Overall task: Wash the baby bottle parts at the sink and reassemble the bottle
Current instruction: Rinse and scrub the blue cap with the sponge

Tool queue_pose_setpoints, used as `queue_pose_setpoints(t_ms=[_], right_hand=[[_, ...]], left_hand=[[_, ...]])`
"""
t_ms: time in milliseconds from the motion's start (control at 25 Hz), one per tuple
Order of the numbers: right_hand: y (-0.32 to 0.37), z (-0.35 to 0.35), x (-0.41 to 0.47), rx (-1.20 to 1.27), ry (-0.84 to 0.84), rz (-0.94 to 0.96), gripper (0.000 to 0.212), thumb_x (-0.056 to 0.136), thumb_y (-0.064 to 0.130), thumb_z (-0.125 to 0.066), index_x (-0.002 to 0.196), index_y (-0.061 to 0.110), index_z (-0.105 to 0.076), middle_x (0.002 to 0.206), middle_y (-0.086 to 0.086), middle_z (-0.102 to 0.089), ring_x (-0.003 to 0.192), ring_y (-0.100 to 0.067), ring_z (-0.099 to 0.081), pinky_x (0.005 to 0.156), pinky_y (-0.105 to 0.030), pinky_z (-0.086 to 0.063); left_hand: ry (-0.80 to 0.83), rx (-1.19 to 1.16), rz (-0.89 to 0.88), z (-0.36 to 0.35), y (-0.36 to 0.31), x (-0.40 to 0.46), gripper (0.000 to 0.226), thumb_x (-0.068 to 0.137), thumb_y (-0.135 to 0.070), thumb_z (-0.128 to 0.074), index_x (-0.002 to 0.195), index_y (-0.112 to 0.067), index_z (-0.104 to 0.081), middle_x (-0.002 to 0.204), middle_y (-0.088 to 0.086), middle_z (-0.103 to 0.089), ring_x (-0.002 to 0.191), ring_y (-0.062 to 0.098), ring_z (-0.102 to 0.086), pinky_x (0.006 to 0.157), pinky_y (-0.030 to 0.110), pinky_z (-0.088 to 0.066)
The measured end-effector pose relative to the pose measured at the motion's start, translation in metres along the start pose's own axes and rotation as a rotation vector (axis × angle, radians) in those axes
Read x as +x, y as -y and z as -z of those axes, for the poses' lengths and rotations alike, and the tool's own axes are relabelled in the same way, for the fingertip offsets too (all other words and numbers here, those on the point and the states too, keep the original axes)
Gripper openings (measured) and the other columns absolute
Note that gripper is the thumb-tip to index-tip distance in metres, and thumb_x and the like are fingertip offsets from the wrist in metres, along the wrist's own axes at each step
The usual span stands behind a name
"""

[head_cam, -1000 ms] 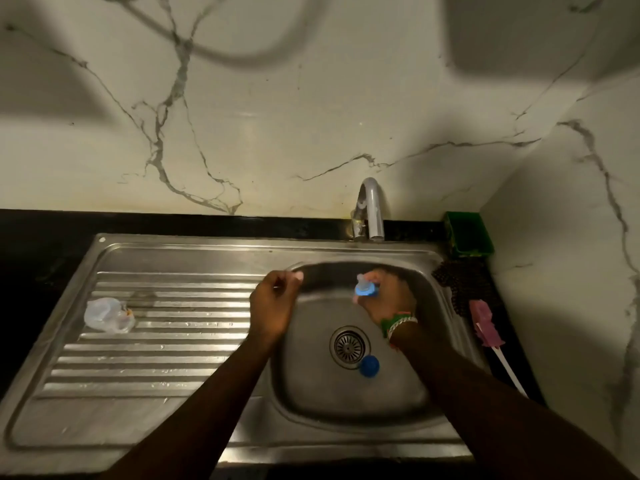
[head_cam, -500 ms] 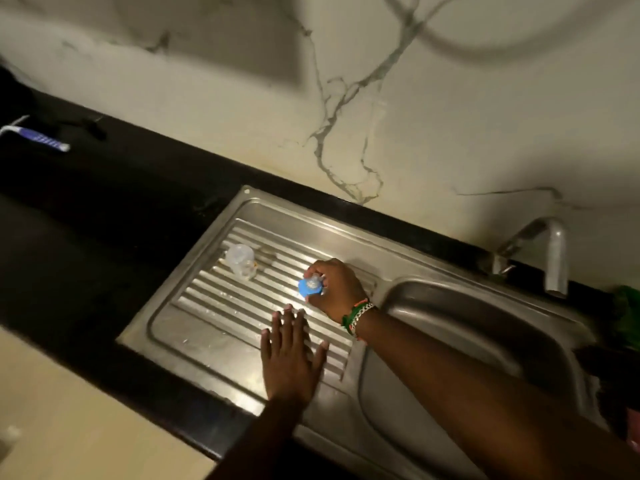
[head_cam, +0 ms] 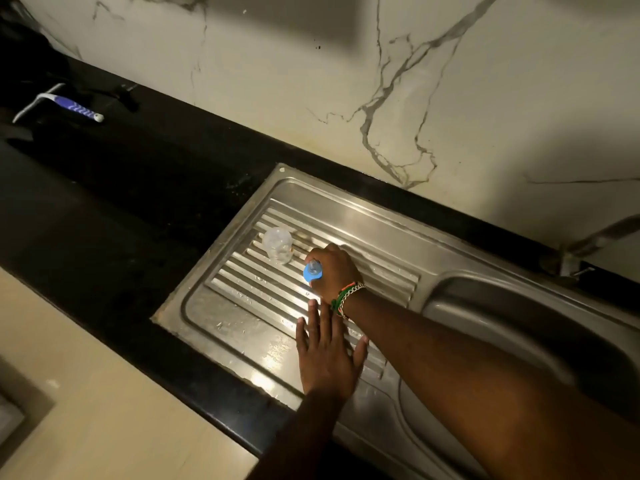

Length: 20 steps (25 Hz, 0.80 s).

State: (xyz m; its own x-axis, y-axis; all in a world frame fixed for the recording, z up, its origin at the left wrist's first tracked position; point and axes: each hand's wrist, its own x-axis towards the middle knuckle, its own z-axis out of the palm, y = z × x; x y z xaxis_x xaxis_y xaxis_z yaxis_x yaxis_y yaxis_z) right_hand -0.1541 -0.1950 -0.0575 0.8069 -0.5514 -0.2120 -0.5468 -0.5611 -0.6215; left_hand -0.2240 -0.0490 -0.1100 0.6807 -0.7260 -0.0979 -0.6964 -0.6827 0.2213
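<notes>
My right hand (head_cam: 332,270), with bead bracelets at the wrist, is closed around a blue bottle collar with its clear teat (head_cam: 312,270), held low over the ribbed steel drainboard (head_cam: 381,268). A clear bottle part (head_cam: 277,248) lies on the ribs just left of that hand, apart from it. My left hand (head_cam: 327,351) rests flat on the drainboard with fingers spread, nearer to me, holding nothing.
The sink basin (head_cam: 519,327) lies to the right, with the tap (head_cam: 595,240) behind it. A black counter (head_cam: 138,202) surrounds the sink. A blue and white razor-like tool (head_cam: 69,107) lies far left on the counter. The marble wall stands behind.
My view swung left from the basin to the drainboard. My right hand carried the blue collar and teat from over the basin to beside the clear part. My left hand went flat on the drainboard.
</notes>
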Motion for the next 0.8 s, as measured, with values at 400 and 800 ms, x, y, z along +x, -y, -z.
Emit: queue_pose_setpoints(t_ms=[400,800], right_hand=[[-0.109,0.052,-0.123,0.213,-0.328,-0.207,0.038,0.078,0.011,-0.067,0.116,0.020,-0.067,0.117,-0.005,-0.060,0.109,-0.025,-0.059,0.096,-0.034,-0.049],[-0.302,0.052,-0.307,-0.021,0.170,-0.941,0.072,0.085,0.029,-0.076,0.148,0.033,-0.040,0.148,-0.011,-0.036,0.126,-0.039,-0.051,0.107,-0.046,-0.046]], left_hand=[[-0.016,-0.050,-0.055,-0.001,-0.011,-0.006,0.073,0.103,-0.059,-0.023,0.164,-0.018,-0.017,0.172,0.004,0.001,0.158,0.023,0.009,0.126,0.055,-0.003],[0.093,0.176,-0.417,-0.033,-0.113,-0.050,0.086,0.091,-0.049,-0.057,0.162,-0.014,-0.023,0.172,0.011,-0.002,0.159,0.029,0.002,0.125,0.058,-0.002]])
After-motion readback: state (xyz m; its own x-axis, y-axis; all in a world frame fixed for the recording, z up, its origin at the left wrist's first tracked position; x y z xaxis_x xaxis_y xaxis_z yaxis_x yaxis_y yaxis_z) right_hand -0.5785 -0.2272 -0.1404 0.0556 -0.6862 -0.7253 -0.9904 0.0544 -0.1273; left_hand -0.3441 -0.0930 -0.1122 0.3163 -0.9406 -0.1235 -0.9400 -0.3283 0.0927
